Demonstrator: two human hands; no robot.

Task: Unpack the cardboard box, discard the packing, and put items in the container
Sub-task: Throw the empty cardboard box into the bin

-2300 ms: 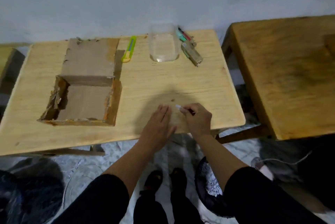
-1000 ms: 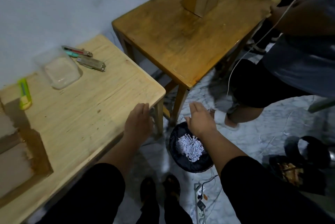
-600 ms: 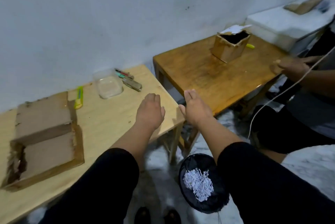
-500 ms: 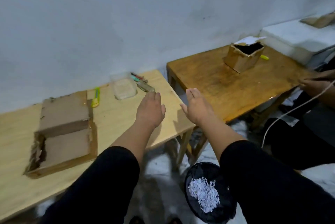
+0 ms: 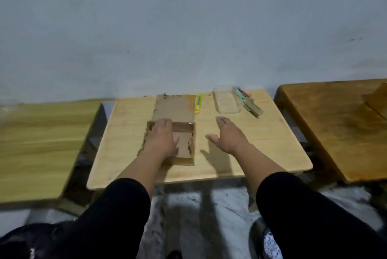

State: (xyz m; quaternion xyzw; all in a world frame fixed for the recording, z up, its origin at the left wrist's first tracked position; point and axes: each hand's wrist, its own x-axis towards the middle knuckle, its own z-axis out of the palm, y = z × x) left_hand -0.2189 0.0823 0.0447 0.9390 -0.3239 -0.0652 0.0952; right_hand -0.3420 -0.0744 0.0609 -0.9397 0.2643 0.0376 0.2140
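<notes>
Cardboard box (image 5: 181, 133) open on a pale wood counter (image 5: 240, 154), both hands over it.

Left hand (image 5: 161, 138) reaches into the box, fingers spread, holding nothing visible; right hand (image 5: 229, 135) hovers open and empty just right of it. At the far edge lie a clear container (image 5: 227, 102), a yellow-green cutter (image 5: 198, 104) and small tools (image 5: 250, 105). Other wooden counters flank both sides; a plain grey wall stands behind, a mottled floor below.
</notes>
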